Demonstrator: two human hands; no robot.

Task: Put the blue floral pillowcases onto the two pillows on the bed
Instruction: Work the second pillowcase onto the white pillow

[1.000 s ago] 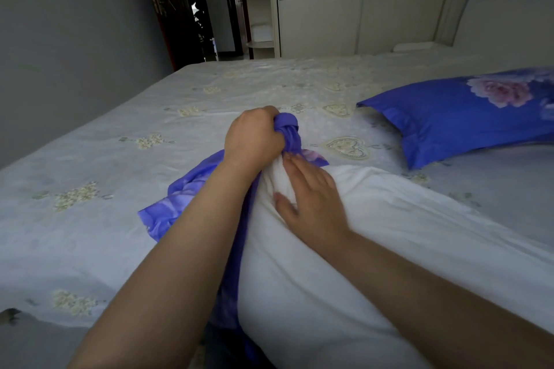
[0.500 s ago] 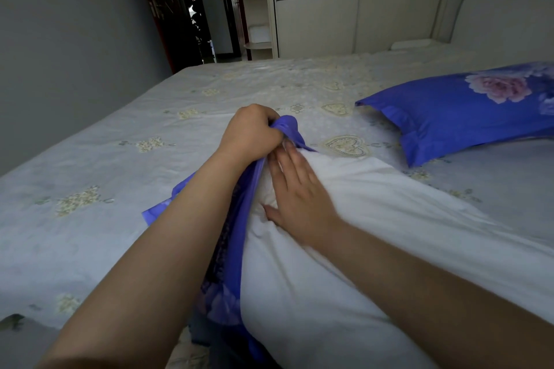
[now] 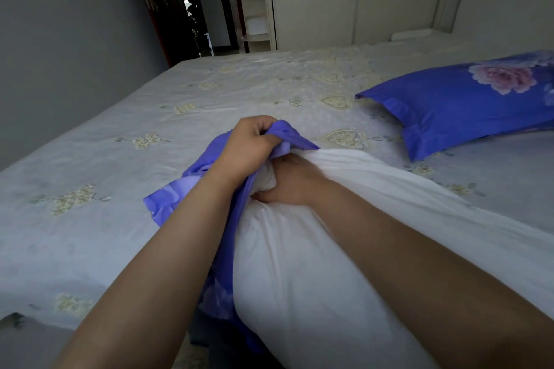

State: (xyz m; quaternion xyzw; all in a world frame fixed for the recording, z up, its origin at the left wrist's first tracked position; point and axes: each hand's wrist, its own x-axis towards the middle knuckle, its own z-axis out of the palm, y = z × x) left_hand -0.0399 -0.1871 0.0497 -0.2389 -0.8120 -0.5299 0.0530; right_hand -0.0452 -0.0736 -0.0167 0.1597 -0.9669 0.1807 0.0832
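Grip: left hand (image 3: 251, 145) fisted on bunched blue floral fabric pillowcase (image 3: 180, 198); right hand (image 3: 292, 181), fingers curled, clutches corner of bare white pillow (image 3: 344, 249) at pillowcase mouth. Both lie on pale patterned bed (image 3: 150, 129). 1 blue floral cased pillow (image 3: 455, 105) lies well apart, right.

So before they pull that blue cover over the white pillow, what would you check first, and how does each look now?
1. Left hand has a firm grip on the blue pillowcase: ok.
2. Right hand holds the white pillow corner: ok.
3. Pillow corner is inside the case opening: cannot tell, the hands hide it.
4. Case is free of twists: not ok, it is bunched.
5. Other pillow is already covered: ok.
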